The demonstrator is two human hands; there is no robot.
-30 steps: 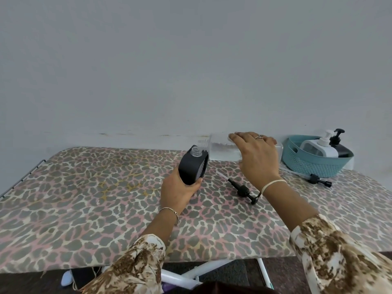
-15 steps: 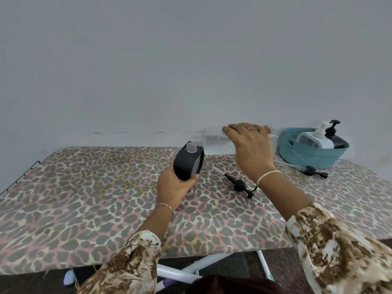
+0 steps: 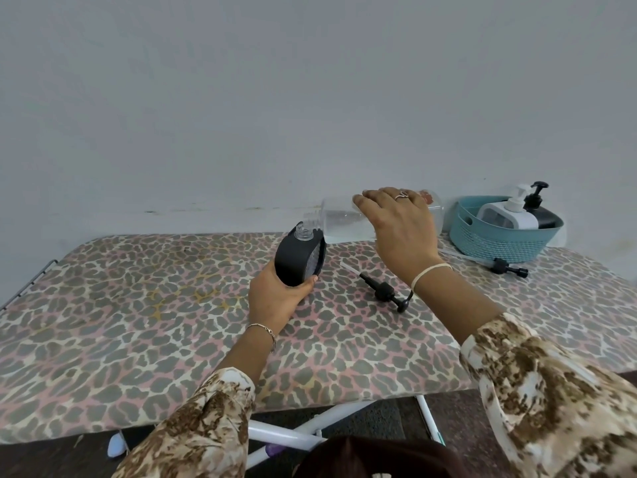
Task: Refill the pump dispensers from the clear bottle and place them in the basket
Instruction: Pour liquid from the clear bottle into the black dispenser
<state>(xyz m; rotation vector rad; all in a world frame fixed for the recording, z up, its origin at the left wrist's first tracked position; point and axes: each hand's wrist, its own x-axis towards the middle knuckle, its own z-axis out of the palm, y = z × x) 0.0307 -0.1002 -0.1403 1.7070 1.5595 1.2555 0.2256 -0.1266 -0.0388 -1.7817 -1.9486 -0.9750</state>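
Head view: clear bottle (image 3: 339,223) tipped, mouth at neck of black dispenser (image 3: 295,262)
Left hand (image 3: 277,300): curled round dispenser
Right hand (image 3: 401,232): gripping bottle

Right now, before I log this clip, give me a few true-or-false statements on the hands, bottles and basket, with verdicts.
1. The left hand grips a black dispenser with no pump fitted. True.
2. The clear bottle stands upright. False: the right hand holds it on its side, mouth at the dispenser's neck.
3. The teal basket holds a white dispenser and a second black one. True.
4. Both loose pump heads lie in the basket. False: one pump head lies on the table near the right wrist, the other pump head in front of the basket.
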